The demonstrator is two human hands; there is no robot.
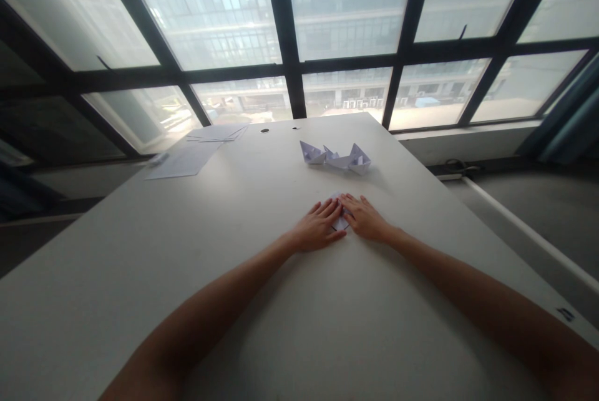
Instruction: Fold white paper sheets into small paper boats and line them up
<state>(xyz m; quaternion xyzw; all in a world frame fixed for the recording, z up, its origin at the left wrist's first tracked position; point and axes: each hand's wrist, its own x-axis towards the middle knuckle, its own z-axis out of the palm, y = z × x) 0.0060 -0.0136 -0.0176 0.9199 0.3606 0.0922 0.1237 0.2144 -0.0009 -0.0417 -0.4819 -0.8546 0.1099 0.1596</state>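
Note:
A small folded piece of white paper (341,224) lies on the white table, mostly covered by my hands. My left hand (319,226) rests flat over its left side, fingers stretched out and thumb pointing right along the near edge. Flat on the right side lies my right hand (365,218), its fingertips meeting those of the left near the top of the paper. Just beyond my hands stand folded paper boats (336,158), grouped close together in a row.
Flat white paper sheets (180,161) lie at the table's far left corner. Two small round holes show near the far edge of the table (253,201). Dark-framed windows (346,64) rise behind it. A small dark mark (566,314) is by the right edge.

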